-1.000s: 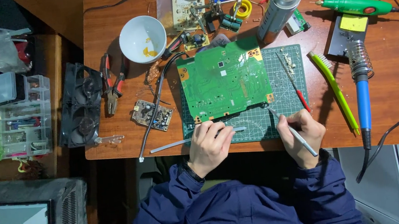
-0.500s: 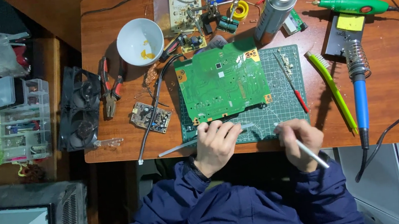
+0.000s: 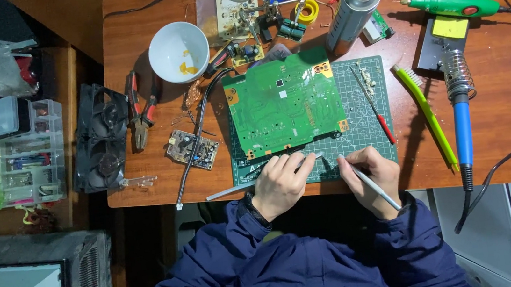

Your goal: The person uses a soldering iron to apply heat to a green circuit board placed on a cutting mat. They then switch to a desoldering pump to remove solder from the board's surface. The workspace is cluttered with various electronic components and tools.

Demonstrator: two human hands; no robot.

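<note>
Head view: your left hand (image 3: pixel 281 185) is curled at the near edge of the green circuit board (image 3: pixel 284 103), fingers pinching a thin metal tool (image 3: pixel 235 189) that lies flat, likely bracing it. Your right hand (image 3: pixel 371 172) pinches a grey pen-like tool (image 3: pixel 372 184), tip toward the board's near right corner. The board sits on the cutting mat (image 3: pixel 369 130), which protects the worktop (image 3: pixel 492 136). Soldering iron (image 3: pixel 459 114) is parked right of the board, well apart.

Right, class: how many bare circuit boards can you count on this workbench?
3, possibly more hidden in the clutter: the large green board on the cutting mat, a small dark board to its left, a beige board at the far edge.
</note>
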